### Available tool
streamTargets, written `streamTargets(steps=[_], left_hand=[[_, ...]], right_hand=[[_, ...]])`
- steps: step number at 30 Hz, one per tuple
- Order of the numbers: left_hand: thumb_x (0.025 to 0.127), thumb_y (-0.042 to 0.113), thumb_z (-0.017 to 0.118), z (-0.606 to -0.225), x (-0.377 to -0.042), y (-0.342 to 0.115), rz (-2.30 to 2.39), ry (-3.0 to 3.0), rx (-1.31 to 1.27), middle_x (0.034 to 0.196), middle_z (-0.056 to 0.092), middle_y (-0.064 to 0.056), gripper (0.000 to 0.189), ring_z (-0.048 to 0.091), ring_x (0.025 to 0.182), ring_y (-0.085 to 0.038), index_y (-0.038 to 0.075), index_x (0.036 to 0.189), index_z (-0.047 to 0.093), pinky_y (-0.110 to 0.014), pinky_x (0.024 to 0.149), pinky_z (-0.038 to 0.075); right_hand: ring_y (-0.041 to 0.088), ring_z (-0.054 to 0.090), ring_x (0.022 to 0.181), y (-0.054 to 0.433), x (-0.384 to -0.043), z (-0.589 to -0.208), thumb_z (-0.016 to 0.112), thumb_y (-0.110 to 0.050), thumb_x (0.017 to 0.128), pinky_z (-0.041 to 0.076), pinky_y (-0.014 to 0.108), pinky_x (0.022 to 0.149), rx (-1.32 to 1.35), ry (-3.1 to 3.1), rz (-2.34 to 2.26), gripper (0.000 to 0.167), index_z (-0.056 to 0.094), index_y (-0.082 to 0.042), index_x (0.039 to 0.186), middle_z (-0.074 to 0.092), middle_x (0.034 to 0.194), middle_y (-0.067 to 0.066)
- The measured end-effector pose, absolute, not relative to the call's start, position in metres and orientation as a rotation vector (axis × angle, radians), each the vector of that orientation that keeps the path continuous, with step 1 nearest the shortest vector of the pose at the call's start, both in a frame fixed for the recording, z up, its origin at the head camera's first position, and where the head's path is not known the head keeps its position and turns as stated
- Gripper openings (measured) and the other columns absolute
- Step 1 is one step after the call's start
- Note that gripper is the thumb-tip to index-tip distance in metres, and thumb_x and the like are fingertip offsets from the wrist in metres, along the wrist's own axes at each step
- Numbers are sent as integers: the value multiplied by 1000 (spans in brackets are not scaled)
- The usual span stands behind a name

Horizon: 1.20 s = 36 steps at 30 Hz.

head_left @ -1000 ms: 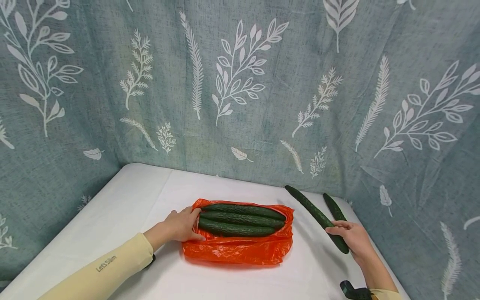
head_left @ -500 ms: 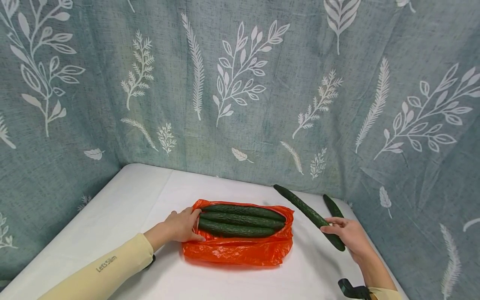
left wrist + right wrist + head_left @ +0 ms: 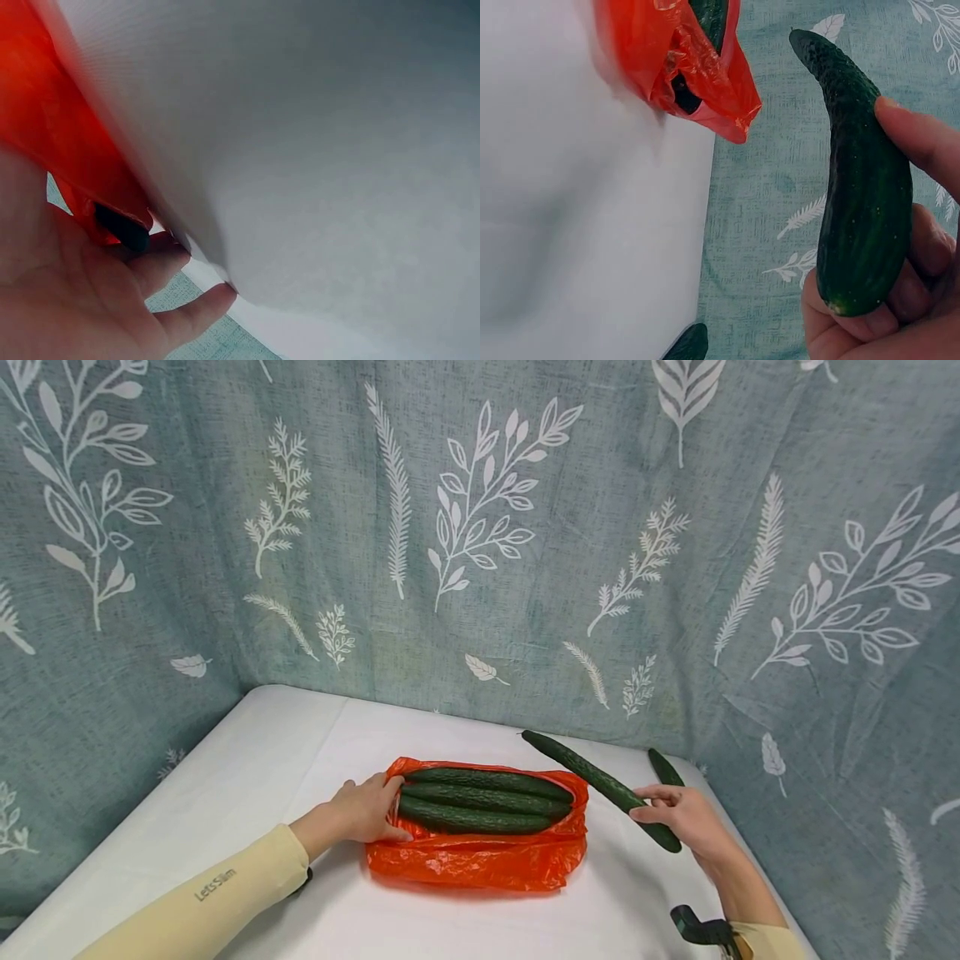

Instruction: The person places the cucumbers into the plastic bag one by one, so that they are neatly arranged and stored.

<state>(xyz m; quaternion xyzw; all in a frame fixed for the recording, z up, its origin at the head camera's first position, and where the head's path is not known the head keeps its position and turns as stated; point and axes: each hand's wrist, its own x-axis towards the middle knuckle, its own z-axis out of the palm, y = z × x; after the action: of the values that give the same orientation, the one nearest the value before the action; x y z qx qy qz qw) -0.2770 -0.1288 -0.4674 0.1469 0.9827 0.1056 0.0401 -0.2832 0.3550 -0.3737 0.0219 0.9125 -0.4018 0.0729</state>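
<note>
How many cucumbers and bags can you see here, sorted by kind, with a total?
Cucumbers: 5 in view (3 in the red bag, 1 in the right hand, 1 on the table)
Red bag: 1
Total: 6

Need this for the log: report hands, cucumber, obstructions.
Left hand touching left end of bag. Right hand gripping cucumber above table. No obstruction seen between cucumber and bag.

left hand [image 3: 367, 810]: fingers spread | right hand [image 3: 684, 815]: pinching | forearms [image 3: 742, 887]: angled inward (left showing more)
</note>
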Motion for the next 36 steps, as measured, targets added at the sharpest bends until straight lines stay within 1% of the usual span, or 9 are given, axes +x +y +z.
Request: streamTargets(steps=[2,6,11,14,18,21,26,29,36], left_hand=[[76,71,75,-467,-277,-129,327,3009,448,141,51,-18,103,54,128,-33,8,150,40,-58,99,43],[75,71,75,-465,-276,-129,335,3006,444,141,51,-18,104,54,128,-33,8,150,40,-58,99,42],[75,70,75,-465,-276,-129,340,3004,444,142,51,-19,104,54,129,-34,8,151,39,-58,100,42],[76,71,74,-465,-276,-129,328,3007,444,142,51,-18,104,54,129,-33,9,151,39,-57,99,43],[76,71,74,-466,-276,-129,322,3010,446,141,51,-18,103,55,127,-32,9,151,39,-56,97,44],[76,71,74,-467,-277,-129,326,3013,448,141,51,-18,103,55,126,-33,9,151,39,-57,96,44],[75,72,74,-469,-277,-131,328,3012,452,141,51,-18,104,55,127,-33,9,151,39,-58,98,43],[75,71,74,-468,-277,-131,335,3009,452,141,51,-18,104,55,127,-33,9,151,39,-58,99,43],[76,70,75,-467,-277,-130,330,3010,455,139,53,-17,103,56,125,-32,8,150,40,-57,97,44]], right_hand=[[29,43,105,353,-284,-373,79,-33,86,37,45,79,34,2753,-1203,59,62,-2,134,42,80,6],[21,39,87,348,-286,-372,79,-28,86,34,39,72,-62,2757,-1217,55,64,-1,132,28,68,-3],[18,35,73,343,-288,-369,80,-23,85,33,36,65,-157,2735,-1242,54,65,1,131,27,67,-3],[18,41,79,339,-290,-367,80,-22,85,36,35,67,-196,2729,-1231,52,67,1,129,43,70,-5],[22,49,94,333,-291,-365,80,-21,85,43,35,75,-259,2727,-1206,48,68,0,126,68,91,1],[21,48,92,329,-294,-364,81,-20,84,43,36,74,-297,2733,-1198,45,70,-1,124,63,84,1],[15,35,67,322,-298,-363,81,-19,84,35,34,62,-348,2697,-1217,46,69,-1,125,32,67,-2],[13,30,58,318,-301,-363,80,-18,85,33,32,59,-385,2653,-1226,47,68,0,126,32,65,-1],[14,34,60,308,-308,-367,79,-19,84,38,35,66,-435,2639,-1168,43,71,-3,123,33,64,-2]])
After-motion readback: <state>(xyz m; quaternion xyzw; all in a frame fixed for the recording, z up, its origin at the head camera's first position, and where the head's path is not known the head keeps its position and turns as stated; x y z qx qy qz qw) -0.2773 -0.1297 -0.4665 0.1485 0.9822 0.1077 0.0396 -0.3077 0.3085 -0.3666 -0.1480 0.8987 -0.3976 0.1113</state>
